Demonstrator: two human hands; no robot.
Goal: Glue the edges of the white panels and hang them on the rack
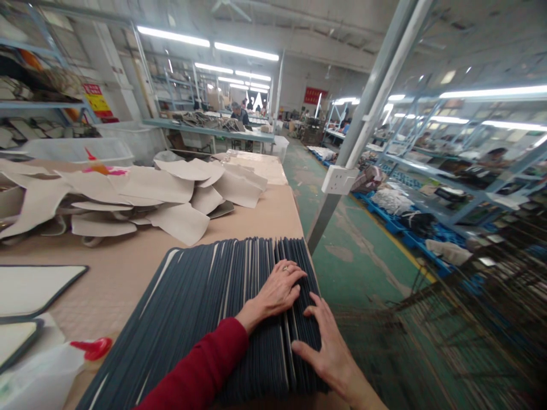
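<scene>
Panels [196,310], dark-edged, stand packed on the bench [256,223] at 6 o'clock in the head view. The step looks like parting the row; lifting any would call for closing the right hand [328,341]. The left hand [273,287] lies across their tops, fingers loosely bent toward 2 o'clock; the right, at 5 o'clock, is spread wide. Neither grip visibly pinches a panel.

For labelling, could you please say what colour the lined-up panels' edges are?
The edges are dark blue, clearest in the head view.
</scene>
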